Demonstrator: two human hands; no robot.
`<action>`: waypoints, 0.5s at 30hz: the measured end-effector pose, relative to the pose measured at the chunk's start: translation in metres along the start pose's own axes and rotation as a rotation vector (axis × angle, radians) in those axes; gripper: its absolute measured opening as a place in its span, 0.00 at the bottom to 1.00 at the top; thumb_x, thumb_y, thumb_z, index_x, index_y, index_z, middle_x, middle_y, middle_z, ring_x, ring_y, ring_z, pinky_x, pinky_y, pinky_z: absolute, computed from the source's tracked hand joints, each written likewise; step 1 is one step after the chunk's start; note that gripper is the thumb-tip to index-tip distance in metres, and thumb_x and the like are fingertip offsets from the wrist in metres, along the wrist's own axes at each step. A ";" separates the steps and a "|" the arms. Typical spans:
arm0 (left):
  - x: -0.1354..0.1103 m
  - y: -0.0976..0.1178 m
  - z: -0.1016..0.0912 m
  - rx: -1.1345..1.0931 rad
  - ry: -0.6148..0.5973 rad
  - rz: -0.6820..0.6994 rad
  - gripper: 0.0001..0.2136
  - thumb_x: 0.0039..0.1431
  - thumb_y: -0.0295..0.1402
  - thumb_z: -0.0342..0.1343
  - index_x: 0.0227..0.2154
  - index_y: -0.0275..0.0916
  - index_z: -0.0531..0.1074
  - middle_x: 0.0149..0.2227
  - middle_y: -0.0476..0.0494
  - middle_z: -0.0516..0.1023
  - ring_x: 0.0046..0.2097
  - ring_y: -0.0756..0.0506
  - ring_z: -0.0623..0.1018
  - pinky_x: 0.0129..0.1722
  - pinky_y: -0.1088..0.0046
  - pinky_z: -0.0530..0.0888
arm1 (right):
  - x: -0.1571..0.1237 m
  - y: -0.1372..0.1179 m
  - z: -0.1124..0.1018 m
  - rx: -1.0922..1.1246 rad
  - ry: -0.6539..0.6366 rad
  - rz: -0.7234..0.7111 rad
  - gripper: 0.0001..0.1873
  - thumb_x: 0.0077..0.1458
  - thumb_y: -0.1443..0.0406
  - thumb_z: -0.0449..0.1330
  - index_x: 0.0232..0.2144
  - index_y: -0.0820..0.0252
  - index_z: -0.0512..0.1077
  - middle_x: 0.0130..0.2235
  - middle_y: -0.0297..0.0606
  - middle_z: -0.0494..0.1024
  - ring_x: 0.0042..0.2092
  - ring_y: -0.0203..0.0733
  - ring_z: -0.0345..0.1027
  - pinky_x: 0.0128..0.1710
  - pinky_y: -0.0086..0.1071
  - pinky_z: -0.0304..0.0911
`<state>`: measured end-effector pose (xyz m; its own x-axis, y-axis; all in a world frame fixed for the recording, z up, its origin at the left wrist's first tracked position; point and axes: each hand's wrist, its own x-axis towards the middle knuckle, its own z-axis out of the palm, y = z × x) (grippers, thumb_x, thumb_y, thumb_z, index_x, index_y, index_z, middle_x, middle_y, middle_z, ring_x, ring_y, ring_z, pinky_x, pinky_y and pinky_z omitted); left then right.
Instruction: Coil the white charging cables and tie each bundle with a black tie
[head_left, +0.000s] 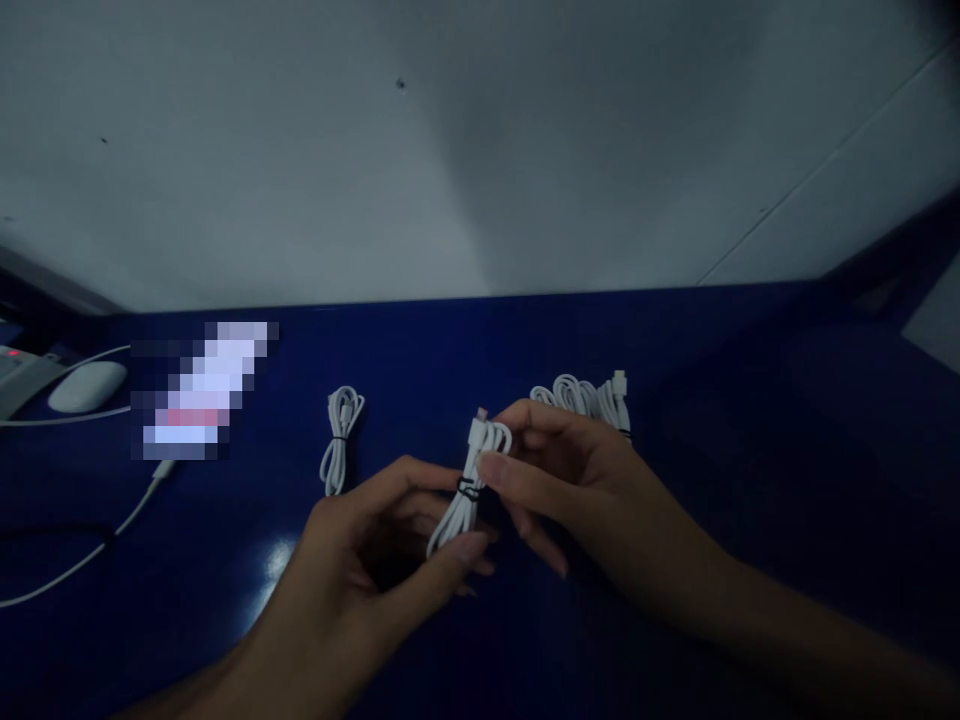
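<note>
A coiled white cable (469, 488) with a black tie round its middle hangs between both hands above a dark blue table (712, 420). My left hand (375, 560) pinches its lower loops between thumb and fingers. My right hand (555, 470) grips its upper end with thumb and forefinger. Another tied white cable bundle (339, 440) lies flat on the table to the left. A heap of several white cables (581, 397) lies just behind my right hand, partly hidden by it.
At the far left lie a white mouse (86, 386), the edge of a grey device (19, 375), a blurred-out object (199, 395) and a loose white cord (112, 535) trailing toward the front. A pale wall (450, 150) rises behind the table.
</note>
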<state>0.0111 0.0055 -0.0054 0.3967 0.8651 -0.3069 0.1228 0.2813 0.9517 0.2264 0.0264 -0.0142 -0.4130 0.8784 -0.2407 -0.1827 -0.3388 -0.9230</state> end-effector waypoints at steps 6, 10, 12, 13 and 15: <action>0.001 0.001 -0.001 -0.074 -0.065 -0.050 0.11 0.76 0.40 0.63 0.53 0.43 0.82 0.50 0.40 0.90 0.45 0.43 0.89 0.44 0.70 0.85 | 0.003 -0.003 -0.004 -0.005 -0.075 0.055 0.07 0.69 0.62 0.70 0.46 0.56 0.79 0.29 0.26 0.78 0.24 0.28 0.67 0.25 0.22 0.66; -0.001 0.002 -0.001 -0.109 -0.118 -0.074 0.10 0.78 0.40 0.60 0.53 0.43 0.81 0.50 0.40 0.89 0.46 0.43 0.88 0.45 0.70 0.84 | 0.003 -0.003 -0.005 -0.059 -0.107 0.075 0.09 0.70 0.58 0.69 0.44 0.57 0.79 0.28 0.27 0.77 0.24 0.30 0.68 0.27 0.24 0.67; -0.002 0.002 -0.001 -0.113 -0.121 -0.078 0.10 0.78 0.41 0.60 0.53 0.43 0.79 0.48 0.40 0.88 0.44 0.43 0.88 0.44 0.69 0.84 | 0.003 -0.001 -0.005 -0.079 -0.089 0.048 0.10 0.70 0.57 0.69 0.43 0.57 0.79 0.27 0.27 0.76 0.24 0.30 0.67 0.26 0.24 0.66; -0.002 0.002 -0.001 -0.124 -0.130 -0.087 0.12 0.78 0.42 0.60 0.54 0.43 0.79 0.47 0.39 0.88 0.43 0.43 0.88 0.43 0.69 0.84 | 0.002 0.000 -0.005 -0.084 -0.071 0.034 0.09 0.70 0.58 0.70 0.43 0.56 0.79 0.28 0.27 0.76 0.24 0.30 0.67 0.26 0.24 0.66; -0.002 0.001 -0.002 -0.175 -0.200 -0.149 0.16 0.76 0.45 0.61 0.57 0.41 0.77 0.46 0.38 0.88 0.38 0.43 0.88 0.38 0.68 0.84 | 0.003 0.001 -0.005 -0.082 -0.028 -0.010 0.08 0.67 0.59 0.72 0.43 0.56 0.80 0.29 0.28 0.77 0.24 0.29 0.66 0.23 0.23 0.63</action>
<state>0.0080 0.0046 -0.0040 0.5591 0.7150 -0.4197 0.0411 0.4817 0.8754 0.2297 0.0301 -0.0170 -0.4364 0.8715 -0.2237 -0.1135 -0.3000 -0.9472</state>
